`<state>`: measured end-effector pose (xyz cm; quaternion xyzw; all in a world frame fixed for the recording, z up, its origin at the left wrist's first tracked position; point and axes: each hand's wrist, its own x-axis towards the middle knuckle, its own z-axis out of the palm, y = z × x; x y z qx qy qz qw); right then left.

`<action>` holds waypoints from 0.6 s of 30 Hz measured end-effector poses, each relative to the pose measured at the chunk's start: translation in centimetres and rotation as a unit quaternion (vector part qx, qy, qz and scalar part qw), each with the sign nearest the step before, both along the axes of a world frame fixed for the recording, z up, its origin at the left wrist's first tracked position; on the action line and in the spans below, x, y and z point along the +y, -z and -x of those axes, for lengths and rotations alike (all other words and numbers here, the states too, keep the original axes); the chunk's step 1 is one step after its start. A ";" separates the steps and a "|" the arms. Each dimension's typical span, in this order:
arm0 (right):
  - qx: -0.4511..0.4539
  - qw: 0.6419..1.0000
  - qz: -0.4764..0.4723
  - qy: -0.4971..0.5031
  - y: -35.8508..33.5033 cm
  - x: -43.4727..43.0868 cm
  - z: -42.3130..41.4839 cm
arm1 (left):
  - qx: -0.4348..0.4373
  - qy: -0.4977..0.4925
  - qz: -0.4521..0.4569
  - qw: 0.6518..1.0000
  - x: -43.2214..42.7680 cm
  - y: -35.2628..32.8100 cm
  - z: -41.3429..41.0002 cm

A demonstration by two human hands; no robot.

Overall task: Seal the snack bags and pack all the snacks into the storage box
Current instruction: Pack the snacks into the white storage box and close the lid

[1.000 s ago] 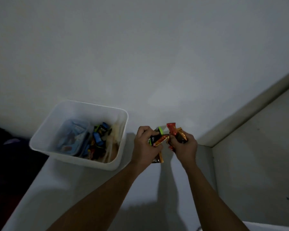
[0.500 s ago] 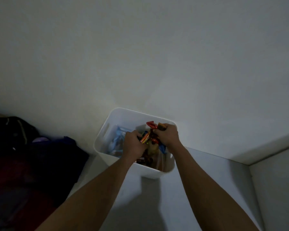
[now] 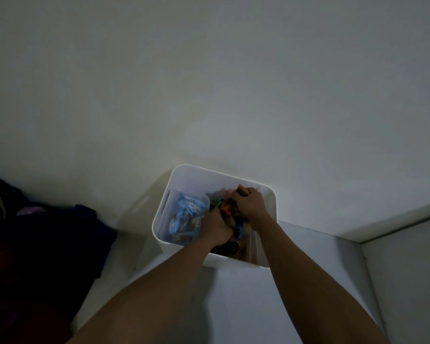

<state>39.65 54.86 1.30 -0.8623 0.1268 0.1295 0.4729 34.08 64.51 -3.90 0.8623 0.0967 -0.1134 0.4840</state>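
Both hands are inside the box [image 3: 181,175]. The left hand [image 3: 216,225] and the right hand [image 3: 250,203] each have the grip closed on small snacks [image 3: 230,209], held over other snacks in the box. The box stands on a pale counter [image 3: 233,306] against a plain wall [image 3: 209,83]. Left of the box lies dark cloth [image 3: 42,234].

Box [image 3: 164,219]: stood on the shelf [image 3: 233,306], against the wall [image 3: 209,95].
Snacks [image 3: 184,217]: lay inside the box.
Hands: left hand [image 3: 217,225] and right hand [image 3: 250,203] were inside the box, right behind left.
Clothes [image 3: 35,244]: lay left of the box.
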 end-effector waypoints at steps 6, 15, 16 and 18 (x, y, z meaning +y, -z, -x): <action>0.058 0.996 -0.060 -0.012 -2.0 0.3 0.2 | 0.067 0.080 -0.065 0.992 1.1 0.1 0.3; 0.031 0.996 -0.085 0.026 -3.7 -1.5 2.4 | 0.026 0.093 -0.186 0.978 0.0 -2.1 1.6; 0.025 0.996 -0.083 0.027 -3.9 -2.0 2.7 | 0.028 0.092 -0.183 0.978 -0.4 -2.3 1.8; 0.011 0.996 -0.081 0.032 -4.0 -3.5 3.2 | 0.030 0.083 -0.176 0.980 -1.4 -3.0 2.4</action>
